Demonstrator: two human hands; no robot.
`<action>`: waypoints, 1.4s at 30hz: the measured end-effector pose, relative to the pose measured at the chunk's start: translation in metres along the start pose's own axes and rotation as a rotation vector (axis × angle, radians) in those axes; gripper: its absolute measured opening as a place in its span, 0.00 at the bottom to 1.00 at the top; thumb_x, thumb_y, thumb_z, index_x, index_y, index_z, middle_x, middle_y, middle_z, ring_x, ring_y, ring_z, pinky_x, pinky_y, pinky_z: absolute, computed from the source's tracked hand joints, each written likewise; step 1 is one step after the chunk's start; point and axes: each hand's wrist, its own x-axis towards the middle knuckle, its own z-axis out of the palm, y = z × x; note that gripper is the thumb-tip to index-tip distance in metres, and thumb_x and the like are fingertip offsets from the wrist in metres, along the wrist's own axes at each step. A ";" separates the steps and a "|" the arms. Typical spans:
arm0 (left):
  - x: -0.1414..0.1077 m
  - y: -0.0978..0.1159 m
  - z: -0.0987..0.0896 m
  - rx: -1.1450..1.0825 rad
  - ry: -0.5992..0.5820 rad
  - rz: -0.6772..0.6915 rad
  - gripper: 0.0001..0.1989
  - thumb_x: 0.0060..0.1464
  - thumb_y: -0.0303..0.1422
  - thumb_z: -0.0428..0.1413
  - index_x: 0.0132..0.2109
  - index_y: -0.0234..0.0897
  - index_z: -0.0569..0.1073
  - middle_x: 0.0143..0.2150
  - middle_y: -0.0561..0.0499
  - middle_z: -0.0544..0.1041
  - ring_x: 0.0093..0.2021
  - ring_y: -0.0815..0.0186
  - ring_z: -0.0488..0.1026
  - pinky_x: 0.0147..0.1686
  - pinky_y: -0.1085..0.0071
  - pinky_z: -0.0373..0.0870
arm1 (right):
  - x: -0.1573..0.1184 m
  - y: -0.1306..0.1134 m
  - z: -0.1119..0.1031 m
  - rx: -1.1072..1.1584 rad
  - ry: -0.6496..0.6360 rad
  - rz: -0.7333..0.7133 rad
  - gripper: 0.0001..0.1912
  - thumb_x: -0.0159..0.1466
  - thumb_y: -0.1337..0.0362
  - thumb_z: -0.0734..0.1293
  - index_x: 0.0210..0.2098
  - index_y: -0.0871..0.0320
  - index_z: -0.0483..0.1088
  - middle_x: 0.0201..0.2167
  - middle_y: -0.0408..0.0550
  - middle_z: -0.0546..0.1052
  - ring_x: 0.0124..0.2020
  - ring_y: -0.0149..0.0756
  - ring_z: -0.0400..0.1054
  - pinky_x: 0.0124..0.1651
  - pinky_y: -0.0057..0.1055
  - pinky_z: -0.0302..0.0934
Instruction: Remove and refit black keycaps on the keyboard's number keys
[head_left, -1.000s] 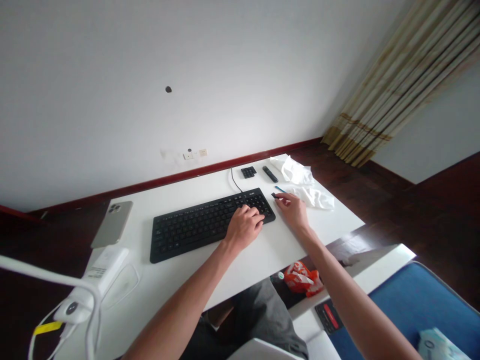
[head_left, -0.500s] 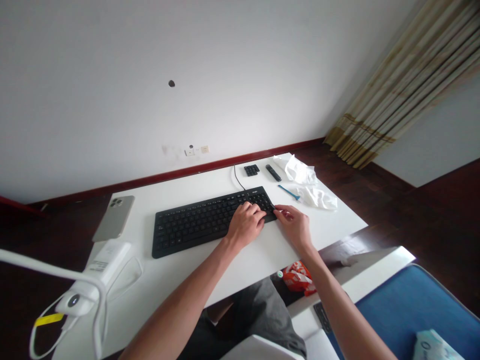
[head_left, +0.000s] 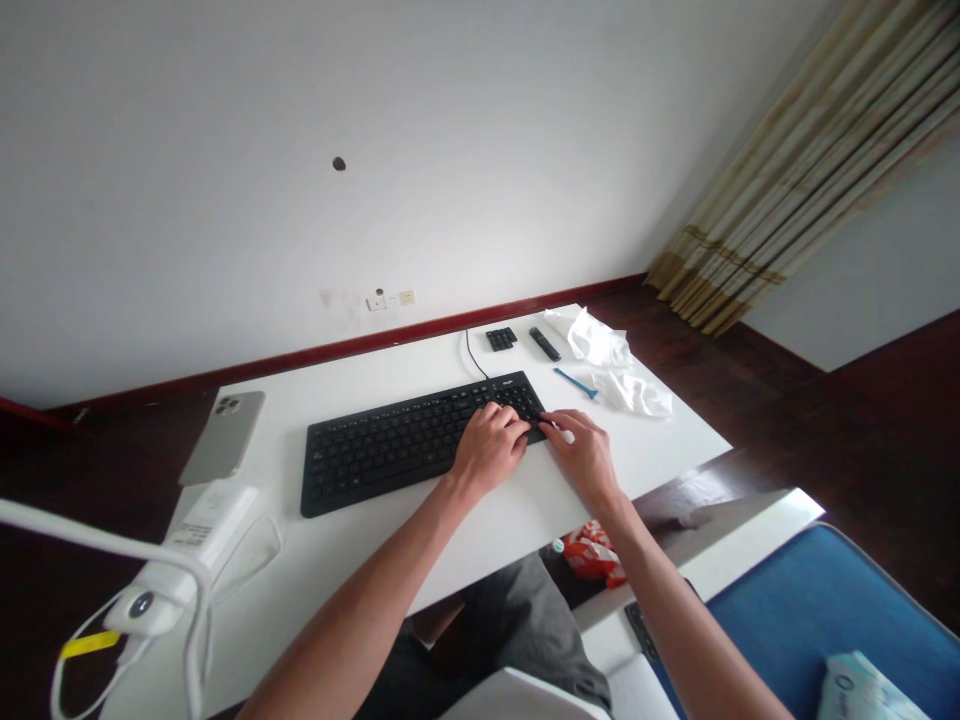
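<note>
A black keyboard [head_left: 386,450] lies at a slant across the white desk. Over the right part of its keys rests my left hand [head_left: 491,438], fingers bent and close together, holding the keyboard. My right hand [head_left: 581,447] is at the keyboard's lower right corner, its thumb and fingertips pinched together by the number keys. Anything between those fingertips is too small or hidden to make out. Behind the keyboard sits a small cluster of black keycaps [head_left: 501,339]. Near it are a black stick-like object [head_left: 544,344] and a thin blue tool [head_left: 576,383].
Crumpled white plastic bags [head_left: 634,392] lie on the desk's right side. At the left are a phone [head_left: 223,438] and a white power strip [head_left: 214,525] with a looping cable. An open drawer with a red-and-white packet [head_left: 592,555] is under my right forearm, beside a blue seat [head_left: 817,590].
The view has shifted slightly, so everything sits a little further left. My right fingertips have moved slightly at the keyboard's corner; my left hand stays on the keys.
</note>
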 end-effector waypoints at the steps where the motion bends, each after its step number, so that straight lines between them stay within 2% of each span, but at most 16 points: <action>1: 0.000 0.000 0.000 -0.002 0.002 0.000 0.09 0.65 0.31 0.58 0.50 0.41 0.80 0.46 0.48 0.78 0.49 0.58 0.69 0.50 0.58 0.69 | 0.000 0.000 0.000 -0.009 0.003 -0.017 0.15 0.71 0.54 0.66 0.47 0.54 0.81 0.44 0.53 0.82 0.44 0.45 0.75 0.51 0.42 0.70; 5: 0.000 0.001 -0.001 -0.012 0.005 0.002 0.09 0.65 0.30 0.58 0.50 0.41 0.80 0.45 0.48 0.77 0.48 0.58 0.69 0.51 0.59 0.69 | -0.002 -0.004 0.001 -0.021 -0.003 -0.058 0.15 0.73 0.56 0.63 0.47 0.54 0.81 0.45 0.54 0.82 0.47 0.47 0.75 0.53 0.44 0.70; 10: 0.000 0.002 -0.003 -0.007 0.003 0.000 0.09 0.65 0.30 0.58 0.50 0.42 0.80 0.45 0.48 0.77 0.49 0.58 0.69 0.51 0.59 0.69 | -0.001 -0.006 0.001 -0.011 -0.012 -0.041 0.15 0.73 0.55 0.63 0.46 0.54 0.81 0.45 0.54 0.81 0.46 0.47 0.76 0.52 0.44 0.70; 16: 0.001 0.004 -0.001 0.004 0.005 0.009 0.15 0.64 0.30 0.58 0.57 0.42 0.77 0.54 0.47 0.78 0.55 0.57 0.68 0.54 0.57 0.69 | 0.002 -0.011 -0.002 0.001 -0.030 0.043 0.12 0.70 0.57 0.65 0.46 0.53 0.78 0.43 0.53 0.80 0.39 0.44 0.75 0.46 0.41 0.70; 24: 0.003 0.008 0.001 0.032 0.004 -0.007 0.22 0.62 0.33 0.60 0.62 0.42 0.74 0.63 0.47 0.74 0.61 0.53 0.65 0.60 0.54 0.67 | 0.002 -0.016 -0.004 0.036 -0.017 0.054 0.12 0.68 0.58 0.66 0.48 0.54 0.77 0.41 0.51 0.79 0.37 0.41 0.73 0.45 0.39 0.70; 27: 0.005 0.011 0.001 0.046 0.017 -0.028 0.26 0.61 0.39 0.62 0.65 0.45 0.72 0.68 0.45 0.68 0.65 0.50 0.63 0.63 0.51 0.65 | 0.003 -0.012 -0.005 0.103 0.059 0.103 0.12 0.68 0.55 0.67 0.45 0.54 0.78 0.39 0.50 0.79 0.37 0.41 0.73 0.45 0.39 0.70; 31: 0.008 0.013 0.007 0.076 0.014 -0.019 0.33 0.58 0.50 0.63 0.67 0.49 0.70 0.75 0.44 0.59 0.72 0.44 0.55 0.68 0.44 0.57 | 0.003 0.002 -0.007 0.294 0.170 0.258 0.15 0.67 0.50 0.68 0.36 0.56 0.76 0.33 0.47 0.78 0.35 0.39 0.72 0.42 0.37 0.69; 34: 0.007 0.012 0.012 0.092 -0.005 -0.013 0.33 0.59 0.52 0.61 0.68 0.51 0.69 0.76 0.45 0.58 0.74 0.42 0.53 0.69 0.41 0.56 | 0.004 0.007 -0.006 0.347 0.173 0.309 0.19 0.66 0.47 0.68 0.31 0.57 0.73 0.27 0.44 0.74 0.30 0.36 0.67 0.36 0.33 0.64; 37: 0.006 0.012 0.014 0.103 -0.013 -0.015 0.33 0.59 0.52 0.61 0.69 0.50 0.68 0.75 0.45 0.59 0.74 0.42 0.52 0.69 0.41 0.55 | 0.017 -0.006 -0.010 0.430 0.158 0.301 0.25 0.65 0.46 0.69 0.22 0.55 0.63 0.19 0.40 0.63 0.23 0.31 0.56 0.27 0.31 0.54; 40: 0.006 0.013 0.013 0.106 -0.011 -0.015 0.33 0.58 0.50 0.63 0.68 0.50 0.69 0.75 0.45 0.60 0.74 0.41 0.52 0.69 0.41 0.55 | 0.050 -0.036 -0.030 0.724 0.109 0.273 0.31 0.65 0.46 0.69 0.18 0.52 0.50 0.15 0.35 0.50 0.18 0.27 0.43 0.22 0.30 0.44; 42: 0.006 0.012 0.012 0.096 -0.005 -0.011 0.33 0.58 0.50 0.63 0.68 0.50 0.70 0.75 0.46 0.60 0.75 0.41 0.52 0.70 0.40 0.55 | 0.076 -0.056 -0.049 0.974 0.065 0.239 0.31 0.65 0.50 0.70 0.18 0.52 0.47 0.15 0.32 0.44 0.17 0.25 0.36 0.20 0.29 0.38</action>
